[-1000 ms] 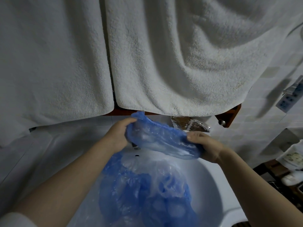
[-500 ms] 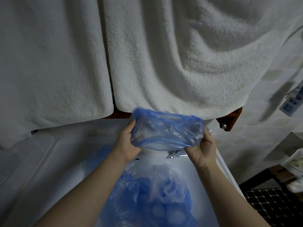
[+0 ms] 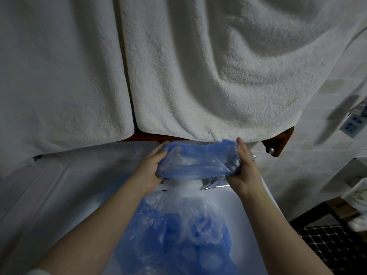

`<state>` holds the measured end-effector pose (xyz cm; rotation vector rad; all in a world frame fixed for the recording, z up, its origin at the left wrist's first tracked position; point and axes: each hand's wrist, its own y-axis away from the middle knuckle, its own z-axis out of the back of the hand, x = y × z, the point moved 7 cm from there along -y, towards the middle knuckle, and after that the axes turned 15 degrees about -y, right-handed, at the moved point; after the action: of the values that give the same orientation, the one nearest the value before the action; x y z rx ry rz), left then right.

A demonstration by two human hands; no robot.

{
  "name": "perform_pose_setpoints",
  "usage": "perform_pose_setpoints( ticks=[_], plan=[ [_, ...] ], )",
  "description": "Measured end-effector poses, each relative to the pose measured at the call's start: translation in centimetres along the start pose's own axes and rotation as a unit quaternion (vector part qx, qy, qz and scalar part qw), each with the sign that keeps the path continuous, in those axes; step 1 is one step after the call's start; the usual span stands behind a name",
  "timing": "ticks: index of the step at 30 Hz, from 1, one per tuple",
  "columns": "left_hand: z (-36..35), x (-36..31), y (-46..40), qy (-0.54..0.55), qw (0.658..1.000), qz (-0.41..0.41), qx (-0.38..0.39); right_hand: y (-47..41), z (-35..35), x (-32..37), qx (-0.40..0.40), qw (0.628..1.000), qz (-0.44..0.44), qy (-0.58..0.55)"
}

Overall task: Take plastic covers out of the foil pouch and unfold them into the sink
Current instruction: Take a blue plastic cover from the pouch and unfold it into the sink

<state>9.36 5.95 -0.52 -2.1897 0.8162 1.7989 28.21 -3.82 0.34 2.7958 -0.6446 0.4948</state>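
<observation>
- My left hand [image 3: 152, 171] and right hand [image 3: 245, 169] are each gripping one end of a blue plastic cover [image 3: 196, 161], fingers curled round it, above the sink [image 3: 228, 203].
- More covers [image 3: 178, 235] are lying piled in the sink.
- The foil pouch [image 3: 213, 182] is peeking out beneath the held cover.

Dim tiled washroom, towels overhead.
Two white towels [image 3: 178, 66] hanging from twelve o'clock across a brown wooden shelf [image 3: 282, 139]; pale tiled wall [image 3: 309, 165] at three o'clock, power strip [image 3: 352, 124] mounted there; dark mosaic floor [image 3: 333, 249] at five o'clock.

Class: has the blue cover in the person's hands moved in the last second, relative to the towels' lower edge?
Yes. The blue cover has risen toward the towels' lower edge, now overlapping it.
</observation>
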Motion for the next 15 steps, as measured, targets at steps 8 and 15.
perform_pose_setpoints(
  ticks=[8,15],
  plan=[
    [-2.5,-3.1,2.9,-0.164,0.978,0.119,0.053,8.3,-12.9,1.2,0.358,0.581,0.360,0.636],
    [-5.5,-4.7,3.2,-0.045,0.998,0.019,0.038,9.5,-7.5,-6.5,0.498,0.267,0.341,0.751]
  ],
)
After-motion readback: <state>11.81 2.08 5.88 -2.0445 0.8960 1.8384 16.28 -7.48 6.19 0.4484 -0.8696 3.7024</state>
